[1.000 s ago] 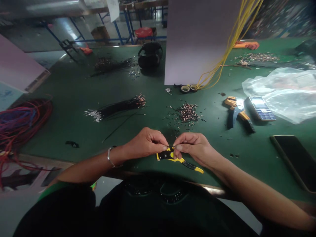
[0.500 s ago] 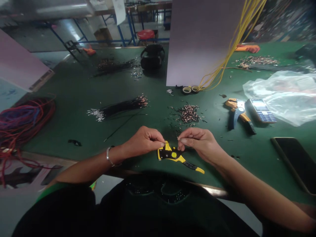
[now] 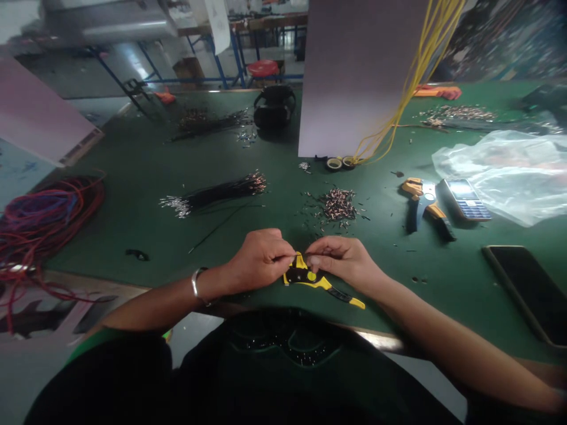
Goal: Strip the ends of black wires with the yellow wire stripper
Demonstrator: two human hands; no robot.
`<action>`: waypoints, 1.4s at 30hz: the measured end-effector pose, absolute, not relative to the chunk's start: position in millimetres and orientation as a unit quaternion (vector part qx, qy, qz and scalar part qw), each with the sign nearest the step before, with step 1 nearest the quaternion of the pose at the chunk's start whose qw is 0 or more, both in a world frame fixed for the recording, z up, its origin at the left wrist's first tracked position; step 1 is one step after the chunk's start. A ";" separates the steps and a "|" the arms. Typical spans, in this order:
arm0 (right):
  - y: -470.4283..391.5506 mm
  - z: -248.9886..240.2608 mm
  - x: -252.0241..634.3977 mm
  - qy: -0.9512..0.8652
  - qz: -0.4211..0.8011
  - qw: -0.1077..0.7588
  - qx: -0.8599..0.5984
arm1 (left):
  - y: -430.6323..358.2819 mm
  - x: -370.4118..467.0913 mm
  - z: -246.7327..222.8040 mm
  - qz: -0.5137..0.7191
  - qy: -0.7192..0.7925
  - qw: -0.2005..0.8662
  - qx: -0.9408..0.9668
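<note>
My left hand [image 3: 266, 258] pinches a thin dark wire [image 3: 296, 255], with only its tip showing beyond the thumb. Close to it, my right hand [image 3: 341, 258] has thumb and forefinger pressed together; whatever they hold is too small to make out. Under both sets of fingertips lies a yellow and black wire stripper [image 3: 305, 276], its handle pointing right towards the table edge. Beyond my hands sit a bundle of black wires [image 3: 212, 193] with bared ends, a single loose black wire [image 3: 215, 229] and a heap of short copper-tipped offcuts [image 3: 339, 204].
Right of the heap lie an orange and black hand tool [image 3: 426, 203], a keypad phone [image 3: 466, 199], a clear plastic bag [image 3: 522, 171] and a smartphone [image 3: 525, 289]. Tape rolls [image 3: 334, 163] stand by a pale upright panel [image 3: 358, 77]. Red cables [image 3: 48, 218] coil at left.
My right hand has moved left, so its fingertips are now close to those of my left hand. The left hand has turned slightly. The wire stripper stays in place.
</note>
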State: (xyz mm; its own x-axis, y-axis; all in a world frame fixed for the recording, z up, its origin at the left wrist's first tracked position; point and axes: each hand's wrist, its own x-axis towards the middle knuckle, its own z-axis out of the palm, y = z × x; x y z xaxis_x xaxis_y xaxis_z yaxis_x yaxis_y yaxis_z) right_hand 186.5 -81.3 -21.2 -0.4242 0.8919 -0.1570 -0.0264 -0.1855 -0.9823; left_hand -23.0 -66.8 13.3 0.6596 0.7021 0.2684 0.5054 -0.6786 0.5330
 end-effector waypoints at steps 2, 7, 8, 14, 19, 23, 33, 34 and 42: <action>-82.4 -20.4 185.5 -0.529 0.661 0.348 -0.403 | -68.5 -20.7 13.5 0.238 0.320 0.190 0.897; -83.8 -19.4 186.2 -0.543 0.645 0.350 -0.408 | -71.0 -15.2 15.3 0.229 0.290 0.150 0.917; -83.9 -19.4 186.6 -0.547 0.640 0.352 -0.410 | -71.2 -14.6 15.9 0.225 0.290 0.147 0.919; -85.0 -22.8 186.6 -0.597 0.586 0.340 -0.430 | -73.8 -14.3 17.9 0.209 0.305 0.171 0.913; -86.6 -27.5 183.5 -0.676 0.433 0.370 -0.467 | -76.9 -11.9 13.3 0.206 0.323 0.190 0.904; -88.0 -28.6 181.5 -0.708 0.358 0.388 -0.468 | -78.7 -8.6 8.7 0.204 0.336 0.201 0.897; -88.0 -32.3 177.1 -0.789 0.166 0.431 -0.404 | -82.9 -1.6 2.5 0.208 0.371 0.276 0.862; -87.7 -32.0 176.7 -0.789 0.162 0.434 -0.403 | -83.2 -1.2 2.6 0.212 0.374 0.283 0.857; -89.6 -29.9 177.5 -0.733 0.271 0.419 -0.462 | -81.7 -5.9 2.6 0.228 0.400 0.361 0.811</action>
State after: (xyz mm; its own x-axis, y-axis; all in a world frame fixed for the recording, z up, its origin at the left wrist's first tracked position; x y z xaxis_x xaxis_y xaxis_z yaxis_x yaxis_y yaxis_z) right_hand 177.5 -89.6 -29.9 -0.2216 0.9049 0.3634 0.4511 0.4255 -0.7845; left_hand -5.9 -81.7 2.6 0.5767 0.8129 0.0809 0.4845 -0.4201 0.7674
